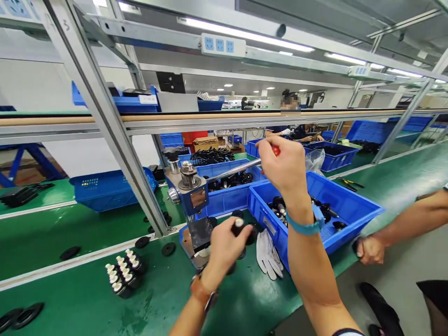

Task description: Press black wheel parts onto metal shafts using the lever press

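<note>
My right hand (284, 163) is wrapped around the end of a metal lever (234, 169), where a bit of red knob shows between the fingers. The lever belongs to a small blue hand press (199, 200) standing on the bench. In front of the press, my left hand (226, 242) pinches a small black part with a pale tip (238, 223); its lower end is hidden by the fingers. Behind that hand is a dark round piece (252, 234). Left of the press stands a group of black parts with white stems (123, 273).
Blue bins (350, 205) of black parts stand right of and behind the press. A white glove (269, 255) lies by the near bin. Black rings (168, 249) lie on the green bench. Another person's hand (371, 249) rests at the bench edge. A metal post (115, 126) rises at left.
</note>
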The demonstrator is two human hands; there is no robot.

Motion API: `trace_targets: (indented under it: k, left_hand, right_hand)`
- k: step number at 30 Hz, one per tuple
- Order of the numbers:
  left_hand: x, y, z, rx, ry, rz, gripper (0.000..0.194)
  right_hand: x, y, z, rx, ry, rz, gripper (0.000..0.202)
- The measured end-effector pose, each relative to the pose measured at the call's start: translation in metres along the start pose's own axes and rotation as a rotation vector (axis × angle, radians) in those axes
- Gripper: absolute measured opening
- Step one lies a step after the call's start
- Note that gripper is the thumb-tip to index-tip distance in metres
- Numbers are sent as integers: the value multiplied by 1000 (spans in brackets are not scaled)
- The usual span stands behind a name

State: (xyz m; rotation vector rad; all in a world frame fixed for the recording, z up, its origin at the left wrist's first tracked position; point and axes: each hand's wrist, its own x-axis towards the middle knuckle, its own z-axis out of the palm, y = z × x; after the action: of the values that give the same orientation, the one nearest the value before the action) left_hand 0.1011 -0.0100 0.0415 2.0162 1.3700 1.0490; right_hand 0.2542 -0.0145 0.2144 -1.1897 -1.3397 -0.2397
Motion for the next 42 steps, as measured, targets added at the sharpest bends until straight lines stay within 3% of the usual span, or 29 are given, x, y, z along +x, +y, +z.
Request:
trace_targets:
  k: [2, 4, 7, 9, 12, 15, 18, 21, 24, 27, 31, 34, 37, 42]
  left_hand:
    - [17, 22, 45, -156, -75, 4, 10]
    - [40, 37, 83, -240, -78, -15, 6]
    - [63, 38, 115, -252, -57, -28, 27]
    - [63, 21, 119, -206, -25, -51, 35]
    - [45, -17, 114, -52, 7, -148, 38]
    - [22, -50, 116, 126, -76, -260, 36]
    - [11, -60, 128, 240, -174, -286, 32]
    - [10, -53, 131, 284, -215, -269, 23]
    - [1, -42, 109, 289, -218, -248, 15]
    - [-22, -34, 62, 234, -147, -175, 19]
    - [-44, -30, -15, 49, 138, -116, 17]
    - [-37, -35, -59, 69, 317, -135, 19]
    - [-17, -43, -80, 120, 342, -167, 16]
    - [7, -48, -83, 181, 263, -191, 29]
  right_hand:
    - [17, -8, 3, -37, -28, -13, 29]
    - [21, -11, 3, -63, -65, 14, 28]
    - [14, -11, -2, -84, -104, 47, 28]
    - [8, -8, -5, -90, -106, 46, 29]
    - [4, -6, -6, -95, -84, 49, 28]
    - [4, -7, -4, -101, -64, 53, 28]
    - [4, -6, -4, -112, -64, 45, 28]
    - [4, -4, -6, -133, -80, 30, 27]
    - [2, -1, -8, -146, -79, 21, 26]
    - [-1, 1, -7, -141, -67, 30, 26]
    - [-6, 2, -6, -113, -39, 58, 26]
    - [-6, 2, -4, -88, -29, 84, 26]
    - [-7, 2, -4, -86, -24, 127, 26]
    - [-28, 5, -9, -59, -1, 211, 23]
